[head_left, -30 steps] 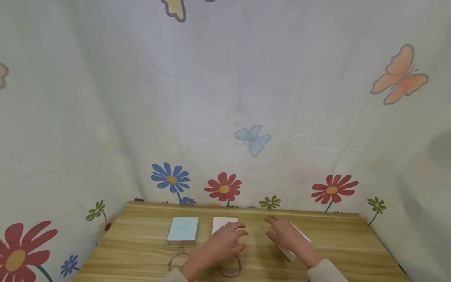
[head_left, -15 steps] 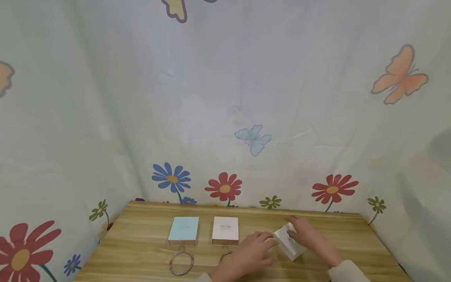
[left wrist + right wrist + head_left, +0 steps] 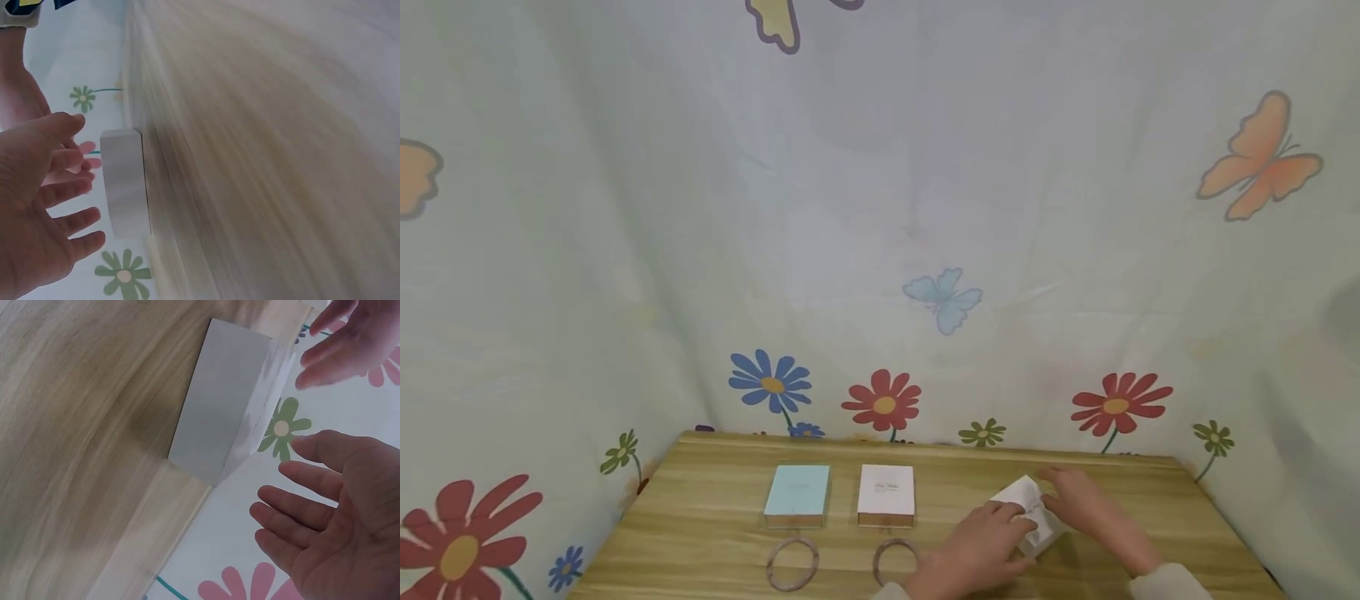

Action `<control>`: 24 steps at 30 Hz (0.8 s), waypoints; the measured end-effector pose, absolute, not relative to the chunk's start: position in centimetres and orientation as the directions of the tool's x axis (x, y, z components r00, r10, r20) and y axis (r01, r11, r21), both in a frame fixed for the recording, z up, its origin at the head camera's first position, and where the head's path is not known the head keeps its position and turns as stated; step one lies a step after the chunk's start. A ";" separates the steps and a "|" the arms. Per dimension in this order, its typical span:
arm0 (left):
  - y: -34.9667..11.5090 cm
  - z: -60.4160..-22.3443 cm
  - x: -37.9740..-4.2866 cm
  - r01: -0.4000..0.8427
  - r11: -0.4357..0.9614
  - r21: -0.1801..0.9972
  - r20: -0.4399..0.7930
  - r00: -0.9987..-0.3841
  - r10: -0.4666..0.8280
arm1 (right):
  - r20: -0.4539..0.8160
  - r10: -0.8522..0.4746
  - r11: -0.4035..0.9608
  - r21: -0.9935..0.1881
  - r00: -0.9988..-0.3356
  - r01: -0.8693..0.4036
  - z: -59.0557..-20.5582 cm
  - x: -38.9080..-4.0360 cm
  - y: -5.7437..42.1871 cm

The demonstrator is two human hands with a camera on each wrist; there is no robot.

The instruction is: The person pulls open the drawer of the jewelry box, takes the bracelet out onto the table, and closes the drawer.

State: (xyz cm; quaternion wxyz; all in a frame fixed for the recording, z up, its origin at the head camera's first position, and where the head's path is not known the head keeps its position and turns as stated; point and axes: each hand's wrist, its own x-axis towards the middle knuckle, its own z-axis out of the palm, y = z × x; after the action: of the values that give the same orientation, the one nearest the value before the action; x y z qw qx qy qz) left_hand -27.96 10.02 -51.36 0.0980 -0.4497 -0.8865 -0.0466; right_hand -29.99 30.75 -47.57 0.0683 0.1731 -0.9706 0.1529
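Note:
A white box (image 3: 1019,495) lies slantwise on the right part of the wooden table, between my two hands. My left hand (image 3: 981,546) hovers at its near left side, with bent, spread fingers hiding part of the top in the head view. Beyond the far right side is my right hand (image 3: 1086,504), its fingers reaching toward the box. In the left wrist view, a gap shows between the left hand (image 3: 31,200) and the box (image 3: 125,184). The right wrist view likewise shows the right hand (image 3: 344,512) apart from the box (image 3: 219,400), its fingers spread and holding nothing.
On the table (image 3: 715,508) a mint-green box (image 3: 799,492) and a white box with small print (image 3: 886,492) stand side by side. Before each lies a ring-shaped bangle, one at left (image 3: 770,567) and one at right (image 3: 877,567). A flower-print curtain (image 3: 850,250) encloses the table.
My left hand has moved right, from over the printed white box to beside the slanted box. My right hand has shifted right. Both the printed box and the right bangle are now uncovered.

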 end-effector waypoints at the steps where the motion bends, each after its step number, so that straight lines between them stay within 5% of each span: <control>1: 10.5 -51.5 -28.1 0.807 0.590 -0.016 0.225 -0.572 0.789 | 0.188 -0.317 0.894 -0.268 -0.930 -0.359 -47.5 -29.9 30.9; 13: 14.7 -52.1 -28.0 0.729 0.648 -0.219 0.291 -0.585 0.757 | 0.139 -0.309 0.897 -0.287 -0.941 -0.337 -47.3 -30.1 32.0; 24: 14.8 -51.6 -27.5 0.705 0.669 -0.236 0.283 -0.609 0.741 | 0.103 -0.295 0.903 -0.295 -0.950 -0.313 -46.9 -30.2 31.9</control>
State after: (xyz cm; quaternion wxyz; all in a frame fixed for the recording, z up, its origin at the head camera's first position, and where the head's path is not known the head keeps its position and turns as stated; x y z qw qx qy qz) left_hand -27.48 14.80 -51.62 0.1805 -0.4036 -0.8956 0.0502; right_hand -30.20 31.95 -46.90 0.0278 0.1558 -0.9750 0.1556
